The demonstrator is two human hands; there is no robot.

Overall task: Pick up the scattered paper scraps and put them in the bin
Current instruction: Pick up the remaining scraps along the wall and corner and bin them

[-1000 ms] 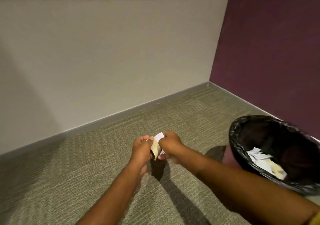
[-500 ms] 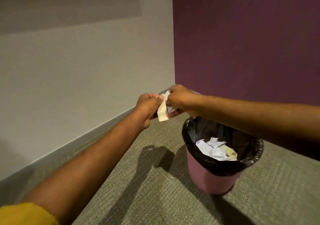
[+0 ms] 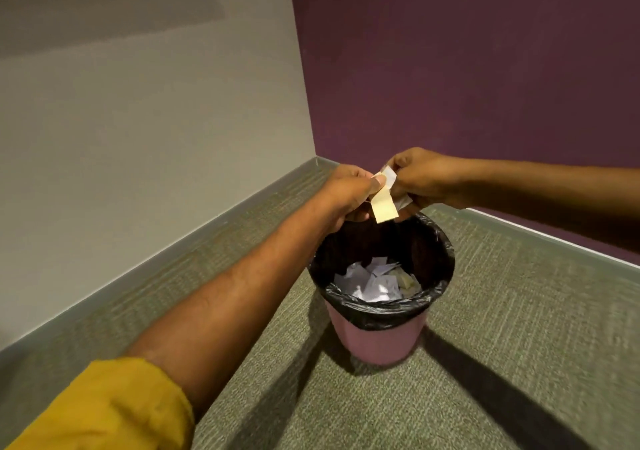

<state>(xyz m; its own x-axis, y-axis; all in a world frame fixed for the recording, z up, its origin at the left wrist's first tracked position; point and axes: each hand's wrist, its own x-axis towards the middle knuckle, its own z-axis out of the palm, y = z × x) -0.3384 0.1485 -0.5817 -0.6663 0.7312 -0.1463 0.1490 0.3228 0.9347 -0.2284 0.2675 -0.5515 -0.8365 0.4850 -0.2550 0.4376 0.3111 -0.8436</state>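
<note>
A pink bin (image 3: 375, 340) with a black liner stands on the carpet near the room's corner. Several white and cream scraps (image 3: 375, 281) lie inside it. Above the bin's far rim, my left hand (image 3: 348, 193) and my right hand (image 3: 424, 178) meet. Both pinch a small bunch of paper scraps (image 3: 383, 204): a cream strip hangs down from my left fingers, and white pieces show between the two hands. How many scraps are in the bunch is hidden by my fingers.
A beige wall (image 3: 145, 138) runs along the left with a grey skirting board (image 3: 194, 242). A purple wall (image 3: 485, 69) closes the back right. Grey-green carpet (image 3: 519, 311) surrounds the bin.
Both hands, still holding the scraps, have travelled from low over the carpet to above the bin. The view has turned so the bin now sits below them.
</note>
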